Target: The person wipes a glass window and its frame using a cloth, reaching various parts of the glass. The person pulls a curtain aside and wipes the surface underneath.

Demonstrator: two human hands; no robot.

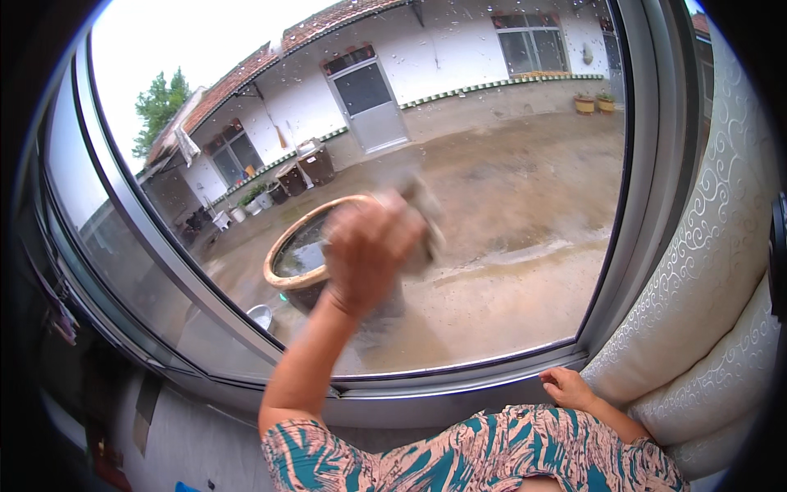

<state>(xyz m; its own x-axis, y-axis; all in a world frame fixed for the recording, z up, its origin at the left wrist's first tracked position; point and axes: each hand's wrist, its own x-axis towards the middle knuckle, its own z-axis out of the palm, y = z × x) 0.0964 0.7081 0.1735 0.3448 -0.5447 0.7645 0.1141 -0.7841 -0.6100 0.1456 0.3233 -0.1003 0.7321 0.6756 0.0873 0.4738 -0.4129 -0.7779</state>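
My left hand is raised against the large window pane, smeared by motion. Its fingers are closed on a greyish cloth, which is blurred too and lies to the right of the knuckles, at the glass. Low on the right, my right hand rests by the window sill, near the pane's lower right corner. The fingers there are loosely bent and a little apart, with nothing visible in them. Water drops dot the upper part of the glass.
A pale patterned curtain hangs bunched close to my right arm. The metal window frame runs down the left side. Beyond the glass lie a wet yard, a big round tub and a white house with a door.
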